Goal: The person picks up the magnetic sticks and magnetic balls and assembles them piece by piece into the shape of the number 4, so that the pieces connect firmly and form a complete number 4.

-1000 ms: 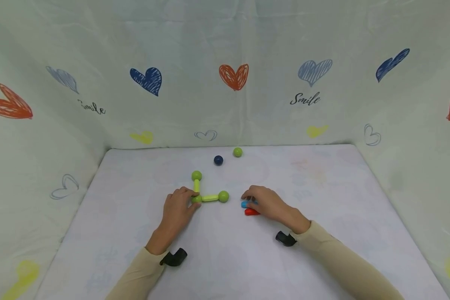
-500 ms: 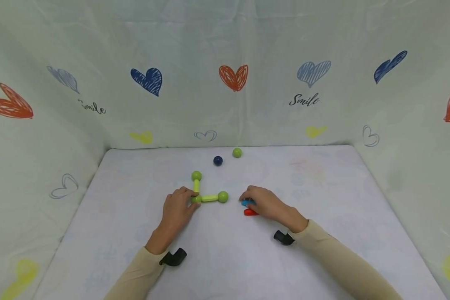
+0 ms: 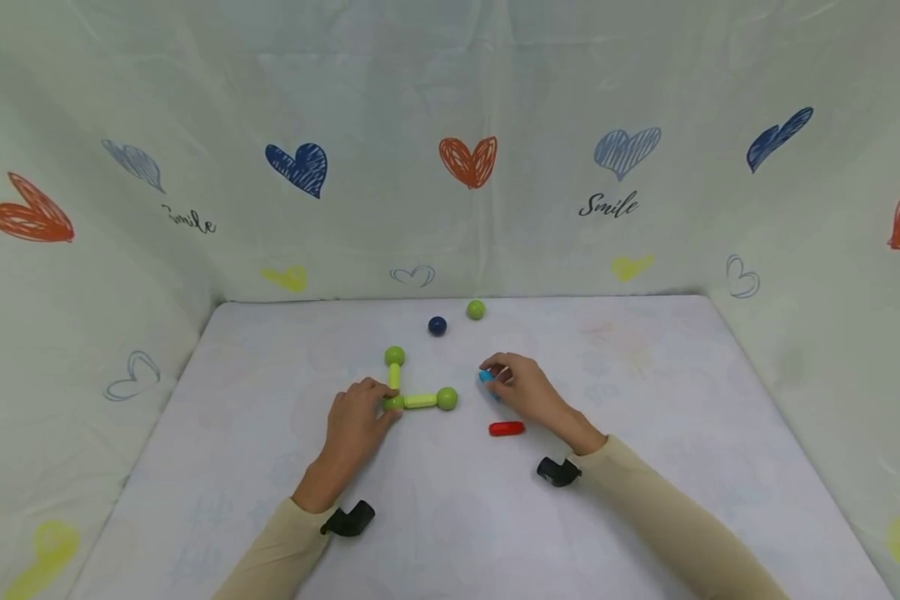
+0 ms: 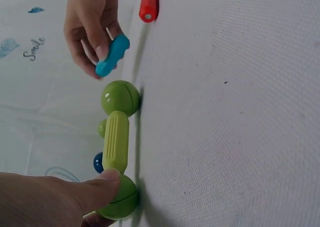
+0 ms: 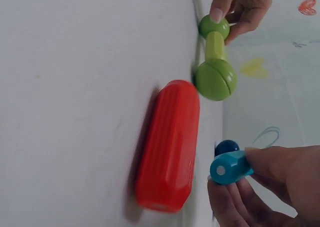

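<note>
My left hand (image 3: 358, 419) pinches the green corner ball (image 4: 123, 199) of an L-shaped piece on the table. From that ball one yellow-green rod (image 3: 394, 377) runs away from me and another yellow-green rod (image 4: 116, 141) runs right, each ending in a green ball (image 3: 447, 398). My right hand (image 3: 527, 390) holds a light blue rod (image 5: 231, 167) between thumb and fingers, raised off the table to the right of the L. A pale round spot shows on the blue rod's end. Nearer to me lies a red rod (image 3: 506, 428), below the right hand and touched by neither hand.
Toward the table's back edge sit a dark blue ball (image 3: 437, 326) and a loose green ball (image 3: 476, 310). A pale sheet printed with hearts (image 3: 468, 162) hangs behind and along both sides of the white table (image 3: 420, 533).
My right hand has lifted the blue rod from beside the red rod and carried it away from me, tilting it. The red rod is left lying there. My left hand stays on the corner ball.
</note>
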`<action>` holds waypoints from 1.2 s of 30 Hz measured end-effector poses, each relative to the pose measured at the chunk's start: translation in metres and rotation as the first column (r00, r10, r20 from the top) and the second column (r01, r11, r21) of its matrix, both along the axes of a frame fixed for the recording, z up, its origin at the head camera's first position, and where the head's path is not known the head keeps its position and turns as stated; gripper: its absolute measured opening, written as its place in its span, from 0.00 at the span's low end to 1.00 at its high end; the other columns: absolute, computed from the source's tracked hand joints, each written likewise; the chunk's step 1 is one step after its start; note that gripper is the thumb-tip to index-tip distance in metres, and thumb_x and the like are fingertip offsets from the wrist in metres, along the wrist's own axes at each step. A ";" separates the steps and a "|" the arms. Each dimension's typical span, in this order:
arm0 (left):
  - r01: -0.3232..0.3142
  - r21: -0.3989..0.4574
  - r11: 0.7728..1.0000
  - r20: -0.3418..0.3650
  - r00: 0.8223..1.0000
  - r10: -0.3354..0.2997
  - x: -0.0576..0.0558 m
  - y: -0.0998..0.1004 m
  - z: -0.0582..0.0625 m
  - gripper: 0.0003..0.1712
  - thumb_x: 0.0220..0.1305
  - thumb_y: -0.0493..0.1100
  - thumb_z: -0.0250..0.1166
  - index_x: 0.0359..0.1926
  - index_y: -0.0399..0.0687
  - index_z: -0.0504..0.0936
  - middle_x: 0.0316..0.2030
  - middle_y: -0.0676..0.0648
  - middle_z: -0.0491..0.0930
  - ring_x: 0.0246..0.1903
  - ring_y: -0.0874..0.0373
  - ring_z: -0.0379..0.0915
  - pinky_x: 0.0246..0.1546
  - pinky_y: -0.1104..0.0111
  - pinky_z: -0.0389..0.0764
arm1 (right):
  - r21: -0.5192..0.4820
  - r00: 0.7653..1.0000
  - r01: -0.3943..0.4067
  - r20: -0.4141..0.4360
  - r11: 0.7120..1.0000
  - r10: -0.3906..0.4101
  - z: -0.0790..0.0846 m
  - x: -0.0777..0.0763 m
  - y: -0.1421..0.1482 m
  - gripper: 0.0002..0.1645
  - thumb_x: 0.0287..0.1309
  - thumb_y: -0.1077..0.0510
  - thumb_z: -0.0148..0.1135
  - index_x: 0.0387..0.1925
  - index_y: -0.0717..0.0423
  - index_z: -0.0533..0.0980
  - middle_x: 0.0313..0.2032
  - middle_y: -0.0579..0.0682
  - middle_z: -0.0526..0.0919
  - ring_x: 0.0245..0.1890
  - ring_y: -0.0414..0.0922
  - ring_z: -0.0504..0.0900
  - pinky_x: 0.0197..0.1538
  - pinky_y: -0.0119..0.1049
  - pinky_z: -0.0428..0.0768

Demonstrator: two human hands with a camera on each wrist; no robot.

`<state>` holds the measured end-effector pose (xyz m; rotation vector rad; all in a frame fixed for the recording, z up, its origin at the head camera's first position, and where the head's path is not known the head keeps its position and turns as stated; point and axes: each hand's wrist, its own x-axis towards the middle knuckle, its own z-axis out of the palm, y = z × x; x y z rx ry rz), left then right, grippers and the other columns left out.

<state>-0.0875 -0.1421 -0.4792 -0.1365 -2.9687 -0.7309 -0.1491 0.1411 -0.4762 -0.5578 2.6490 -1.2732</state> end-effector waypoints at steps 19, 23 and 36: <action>0.005 0.003 1.000 -0.021 1.000 -0.005 0.003 -0.003 -0.005 0.18 0.60 0.40 0.80 0.51 0.42 0.90 0.48 0.41 0.86 0.50 0.43 0.82 0.54 0.48 0.78 | -0.241 0.974 0.167 0.191 0.956 -0.122 -0.002 -0.024 -0.037 0.16 0.70 0.67 0.67 0.57 0.65 0.82 0.47 0.61 0.85 0.39 0.47 0.86 0.45 0.35 0.87; 0.002 0.004 1.000 -0.021 1.000 -0.002 0.002 -0.003 -0.005 0.18 0.60 0.40 0.80 0.51 0.42 0.90 0.48 0.42 0.86 0.50 0.43 0.82 0.54 0.48 0.78 | -0.277 0.960 0.196 0.250 0.941 -0.126 -0.004 -0.029 -0.045 0.16 0.71 0.66 0.66 0.58 0.66 0.81 0.48 0.61 0.84 0.38 0.44 0.85 0.46 0.36 0.88; -0.010 -0.003 1.000 -0.029 1.000 0.009 0.001 0.000 -0.005 0.19 0.59 0.39 0.80 0.51 0.42 0.90 0.48 0.42 0.86 0.50 0.44 0.82 0.53 0.49 0.78 | -0.249 0.941 0.231 0.304 0.941 -0.150 -0.010 -0.038 -0.062 0.15 0.71 0.65 0.66 0.56 0.65 0.82 0.45 0.58 0.84 0.39 0.46 0.84 0.45 0.35 0.87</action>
